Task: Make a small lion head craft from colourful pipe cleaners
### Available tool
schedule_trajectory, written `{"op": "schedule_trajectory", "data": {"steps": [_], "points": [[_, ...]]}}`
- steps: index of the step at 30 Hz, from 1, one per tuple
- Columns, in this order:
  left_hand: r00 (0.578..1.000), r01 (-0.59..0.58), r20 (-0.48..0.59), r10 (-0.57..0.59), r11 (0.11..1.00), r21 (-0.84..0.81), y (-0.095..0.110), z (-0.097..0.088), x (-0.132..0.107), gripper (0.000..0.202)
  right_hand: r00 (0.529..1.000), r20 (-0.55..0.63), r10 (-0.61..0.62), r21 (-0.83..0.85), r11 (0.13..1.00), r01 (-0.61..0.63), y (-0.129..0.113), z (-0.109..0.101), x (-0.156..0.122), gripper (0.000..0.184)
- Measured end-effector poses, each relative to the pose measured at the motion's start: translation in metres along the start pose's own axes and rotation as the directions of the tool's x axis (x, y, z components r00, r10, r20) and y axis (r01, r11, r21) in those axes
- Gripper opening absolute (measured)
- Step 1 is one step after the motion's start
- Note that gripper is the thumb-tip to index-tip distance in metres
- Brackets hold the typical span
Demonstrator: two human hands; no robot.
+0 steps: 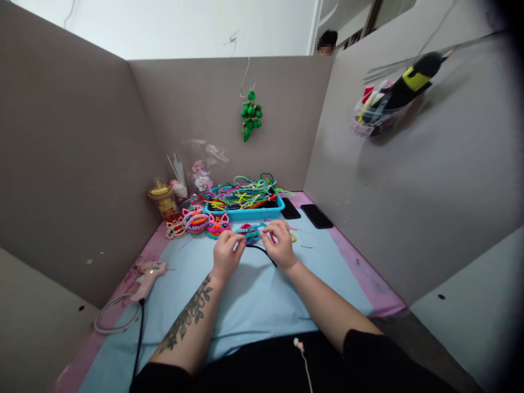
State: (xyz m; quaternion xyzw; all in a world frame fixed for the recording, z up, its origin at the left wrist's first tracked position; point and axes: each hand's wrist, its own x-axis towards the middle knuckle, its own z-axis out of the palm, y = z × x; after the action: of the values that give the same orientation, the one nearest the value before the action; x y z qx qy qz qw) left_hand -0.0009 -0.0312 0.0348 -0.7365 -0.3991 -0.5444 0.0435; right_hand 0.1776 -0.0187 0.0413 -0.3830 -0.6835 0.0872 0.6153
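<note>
Black sleeves; blue piece between hands

On the bench, a tray with pipe cleaners in it stands at the back, two phones lying to its right and a cup to its left, behind a row of three toys. Before the tray, a craft piece lies between the left hand and the right hand, with a glue gun well to their left. An ornament hangs on the back wall above the tray.
</note>
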Motion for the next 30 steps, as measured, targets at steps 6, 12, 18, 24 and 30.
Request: {"op": "schedule_trajectory", "data": {"steps": [6, 12, 18, 24, 30], "points": [[0.874, -0.414, -0.118, 0.471, 0.851, 0.323, 0.007, -0.010, -0.006, 0.015, 0.893, 0.436, 0.114, 0.353, 0.891, -0.286, -0.005, 0.005, -0.009, 0.019], [0.833, -0.514, -0.049, 0.551, 0.805, 0.296, 0.008, -0.014, -0.005, 0.029, 0.797, 0.574, 0.186, 0.535, 0.652, -0.537, 0.002, 0.015, -0.015, 0.033], [0.806, -0.544, -0.050, 0.590, 0.771, 0.333, 0.010, -0.016, -0.005, 0.029, 0.756, 0.610, 0.237, 0.606, 0.475, -0.638, 0.001, 0.016, -0.016, 0.035], [0.996, -0.001, -0.086, 0.002, 1.000, 0.012, 0.005, 0.000, -0.002, 0.007, 0.738, 0.571, 0.359, 0.563, 0.484, -0.670, 0.000, 0.024, -0.010, 0.032], [0.810, 0.586, 0.269, -0.522, 0.693, -0.420, -0.003, 0.016, 0.001, 0.023, 0.751, 0.500, 0.432, 0.546, 0.516, -0.660, 0.000, 0.027, -0.006, 0.035]]}}
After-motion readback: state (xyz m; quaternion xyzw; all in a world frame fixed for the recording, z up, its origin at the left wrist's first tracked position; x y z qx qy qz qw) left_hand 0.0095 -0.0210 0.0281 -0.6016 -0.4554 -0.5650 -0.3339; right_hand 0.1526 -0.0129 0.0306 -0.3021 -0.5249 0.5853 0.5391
